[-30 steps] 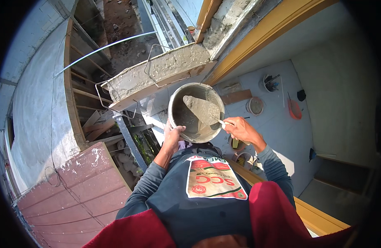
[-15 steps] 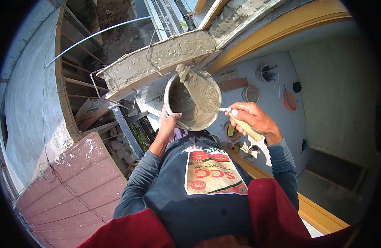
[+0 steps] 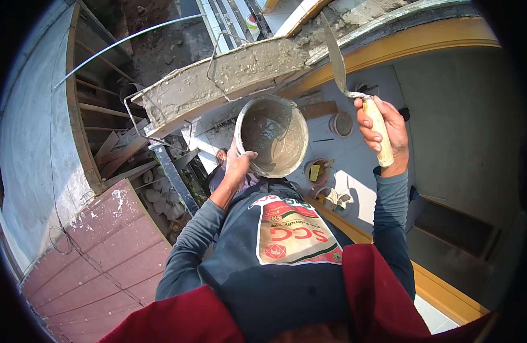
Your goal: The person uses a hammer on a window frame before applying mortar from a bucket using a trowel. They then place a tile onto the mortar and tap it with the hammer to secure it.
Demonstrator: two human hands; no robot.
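Observation:
My left hand (image 3: 238, 166) grips the near-left rim of a round bucket (image 3: 303, 150), tilted in front of my body. Its inner wall is smeared with wet grey mortar (image 3: 269, 137). My right hand (image 3: 385, 128) is wrapped round the pale wooden handle of a trowel (image 3: 335, 59), held up to the right of the bucket. The trowel's blade points away from me, edge-on, near the right end of a wet mortar-topped ledge (image 3: 229, 73). How much mortar sits on the blade cannot be made out.
Bent metal rods (image 3: 211, 66) clamp the ledge's timber form. Far below on the tiled floor stand several small buckets, one with a yellow thing (image 3: 314, 172). A yellow frame (image 3: 389, 54) runs along the right. Reddish roof sheets (image 3: 103, 251) lie at lower left, beside loose boards (image 3: 117, 151).
The trowel, laden with mortar over the bucket before, has been lifted away up and to the right, its blade turned edge-on. My left hand still holds the bucket, which has shifted slightly.

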